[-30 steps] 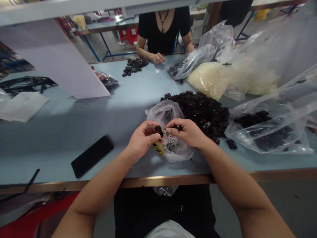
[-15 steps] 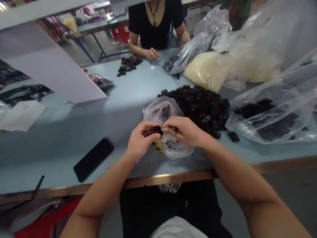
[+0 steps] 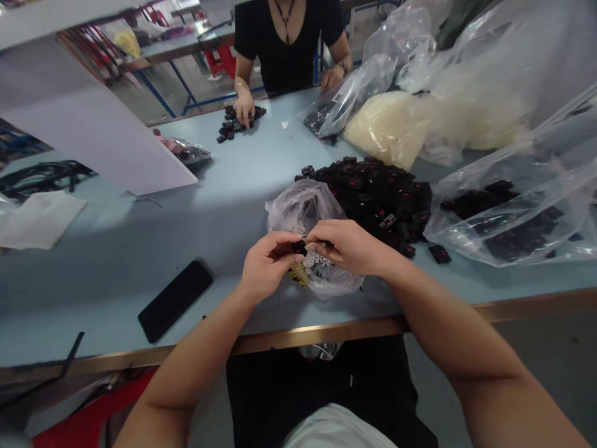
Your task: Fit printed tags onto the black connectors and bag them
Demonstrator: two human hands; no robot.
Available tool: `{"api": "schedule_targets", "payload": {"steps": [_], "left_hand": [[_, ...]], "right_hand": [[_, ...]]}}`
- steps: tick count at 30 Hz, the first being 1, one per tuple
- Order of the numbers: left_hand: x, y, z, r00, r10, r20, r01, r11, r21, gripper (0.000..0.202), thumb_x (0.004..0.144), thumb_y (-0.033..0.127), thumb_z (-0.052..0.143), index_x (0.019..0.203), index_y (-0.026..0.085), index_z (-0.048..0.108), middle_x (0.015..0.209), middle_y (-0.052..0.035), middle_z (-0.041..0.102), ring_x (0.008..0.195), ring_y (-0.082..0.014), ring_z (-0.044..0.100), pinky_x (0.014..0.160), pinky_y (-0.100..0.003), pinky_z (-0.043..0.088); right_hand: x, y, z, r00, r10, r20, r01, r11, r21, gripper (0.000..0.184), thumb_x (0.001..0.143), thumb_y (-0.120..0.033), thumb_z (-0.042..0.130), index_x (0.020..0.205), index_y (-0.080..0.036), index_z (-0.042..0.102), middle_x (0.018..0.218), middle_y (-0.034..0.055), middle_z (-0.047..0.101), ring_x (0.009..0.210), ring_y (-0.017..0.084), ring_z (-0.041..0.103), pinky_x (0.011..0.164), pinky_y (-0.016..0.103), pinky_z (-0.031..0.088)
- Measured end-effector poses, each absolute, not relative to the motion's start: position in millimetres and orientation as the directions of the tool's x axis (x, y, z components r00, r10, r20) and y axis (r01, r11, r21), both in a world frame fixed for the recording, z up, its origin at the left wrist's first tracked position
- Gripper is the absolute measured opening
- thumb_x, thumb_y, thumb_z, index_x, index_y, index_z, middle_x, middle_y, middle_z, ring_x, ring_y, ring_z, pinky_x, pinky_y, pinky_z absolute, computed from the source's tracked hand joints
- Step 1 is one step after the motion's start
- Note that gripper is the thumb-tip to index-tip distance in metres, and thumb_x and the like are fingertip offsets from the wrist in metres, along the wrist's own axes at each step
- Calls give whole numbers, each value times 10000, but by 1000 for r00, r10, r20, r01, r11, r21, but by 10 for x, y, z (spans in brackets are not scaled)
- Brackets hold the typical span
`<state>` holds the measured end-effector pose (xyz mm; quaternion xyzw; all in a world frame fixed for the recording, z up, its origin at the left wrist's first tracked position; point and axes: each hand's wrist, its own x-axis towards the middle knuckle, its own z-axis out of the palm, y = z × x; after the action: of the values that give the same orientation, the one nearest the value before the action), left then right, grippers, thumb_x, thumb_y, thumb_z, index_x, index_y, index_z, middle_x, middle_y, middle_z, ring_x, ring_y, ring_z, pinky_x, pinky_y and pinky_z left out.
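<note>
My left hand point(image 3: 265, 262) pinches a small black plastic part with a red mark point(image 3: 299, 247) between thumb and fingers. Against the right side of that part are the fingertips of my right hand point(image 3: 347, 246), closed together. Something dark shows within the right fingers, too small to make out. Both hands are over an open clear plastic bag point(image 3: 333, 287), which holds many small white pieces point(image 3: 321, 264). Behind and right of the bag lies a large heap of similar black parts point(image 3: 368, 193).
A black phone point(image 3: 176, 302) lies left of my forearm. Clear bags with black parts point(image 3: 517, 224) and cream-coloured contents point(image 3: 387, 127) stand at the right. A white panel point(image 3: 107, 118) rises at the left. Across the table a person's hand point(image 3: 244, 111) touches a smaller black pile point(image 3: 226, 130).
My right fingertips have come closer onto the black part, and the left fingers cover more of it. The person opposite has reached over to the small black pile.
</note>
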<state>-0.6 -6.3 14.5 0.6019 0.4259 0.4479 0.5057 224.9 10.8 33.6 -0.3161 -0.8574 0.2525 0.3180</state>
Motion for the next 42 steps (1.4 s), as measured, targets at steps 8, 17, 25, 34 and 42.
{"api": "schedule_targets", "payload": {"steps": [8,17,25,34,42], "left_hand": [[-32,-72,135,231,960,158,150,-196,969,298,728,222,920,1014,244,841,946,-36,807,871,-183,742,822,-292,609],[26,-97,198,283,957,-70,-63,91,994,347,682,247,946,999,204,812,819,-21,803,739,-204,781,724,-331,657],[46,-82,150,266,957,-114,-250,183,951,427,670,313,976,1003,200,734,852,4,769,767,-214,811,703,-329,687],[54,-65,150,239,965,-108,-296,179,938,465,663,333,988,1003,199,701,906,-1,769,748,-183,799,691,-296,677],[46,-53,139,217,970,-111,-268,168,949,468,675,319,965,1031,199,688,883,0,756,751,-179,783,697,-306,667]], "right_hand": [[2252,116,322,-614,717,331,413,649,-639,197,1036,-244,562,890,-182,680,800,37,660,745,171,583,698,268,415],[2184,123,325,-561,780,278,340,523,-781,249,1013,-325,576,839,-187,688,768,26,680,701,153,573,661,258,394],[2165,103,366,-358,915,185,208,271,-940,247,931,-406,695,867,-180,772,806,28,758,745,164,642,686,272,442],[2184,84,422,-335,940,58,-29,51,-998,234,857,-405,777,959,-195,770,750,0,719,624,136,610,571,269,448],[2132,84,365,-285,950,-131,-177,-186,-967,425,712,-547,902,827,-196,690,668,-7,681,530,118,570,447,227,323]]}}
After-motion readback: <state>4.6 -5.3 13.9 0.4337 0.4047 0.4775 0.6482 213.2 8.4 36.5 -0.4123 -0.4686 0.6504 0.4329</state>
